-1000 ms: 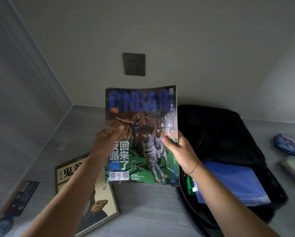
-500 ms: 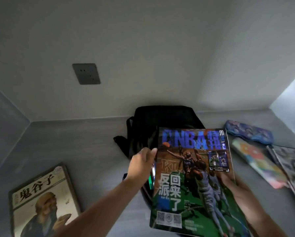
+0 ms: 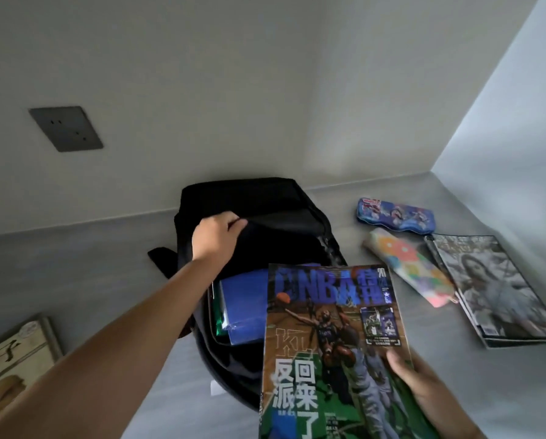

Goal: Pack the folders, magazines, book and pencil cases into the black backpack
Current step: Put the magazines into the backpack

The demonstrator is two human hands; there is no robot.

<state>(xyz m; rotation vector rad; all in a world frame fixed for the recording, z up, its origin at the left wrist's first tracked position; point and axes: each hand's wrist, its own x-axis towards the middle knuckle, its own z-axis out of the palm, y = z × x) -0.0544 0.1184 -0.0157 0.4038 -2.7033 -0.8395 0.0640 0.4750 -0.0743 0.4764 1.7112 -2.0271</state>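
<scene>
The black backpack (image 3: pixel 284 198) lies open on the grey surface against the back wall. A blue folder (image 3: pixel 243 305) and a green one show inside it. My left hand (image 3: pixel 214 236) grips the backpack's upper flap. My right hand (image 3: pixel 411 378) holds a basketball magazine (image 3: pixel 325 359) by its right edge, just right of the opening. A second magazine (image 3: pixel 499 296), black and white, lies at the right. Beside it lie a colourful soft pencil case (image 3: pixel 411 267) and a blue pencil case (image 3: pixel 395 215). A tan book (image 3: pixel 9 362) lies at the far left.
A dark wall socket (image 3: pixel 66 128) sits on the back wall at the left. A side wall closes the surface at the right. Bare grey surface lies between the book and the backpack.
My left hand let go of the basketball magazine and took hold of the backpack flap. My right hand carried the magazine right and down beside the opening. The view swung right.
</scene>
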